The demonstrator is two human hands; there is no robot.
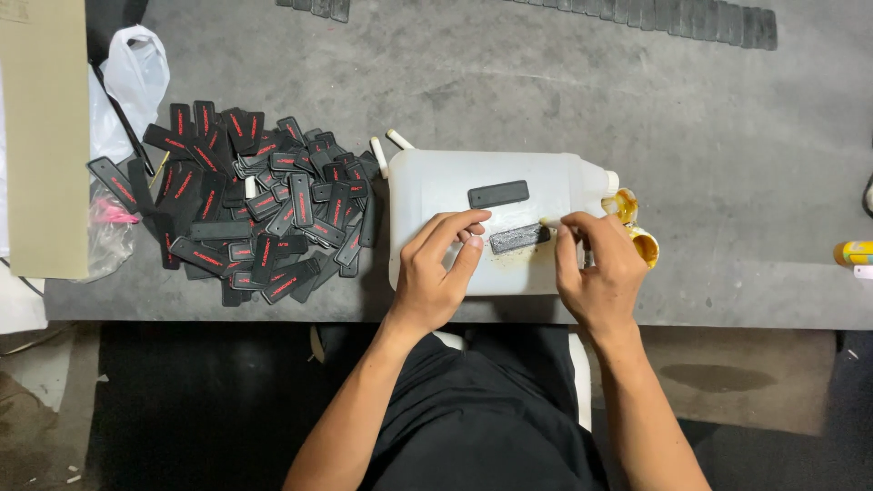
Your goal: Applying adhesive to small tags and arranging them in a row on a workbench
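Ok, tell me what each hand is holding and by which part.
The left hand pins the black strip at its left end on the white jerrycan. The right hand grips a small stick near its end.

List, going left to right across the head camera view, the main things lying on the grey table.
Cardboard sheet → white plastic bag → pile of black tags → white plastic jug → yellow glue pot → yellow tube.

A grey, scuffed surface [727, 136] fills the upper frame. On it lie a pile of black tags [241, 205] at left, a white plastic bag [132, 77] upper left, a white jug [491, 223] lying flat at centre, and a row of black strips [673, 18] along the top edge.
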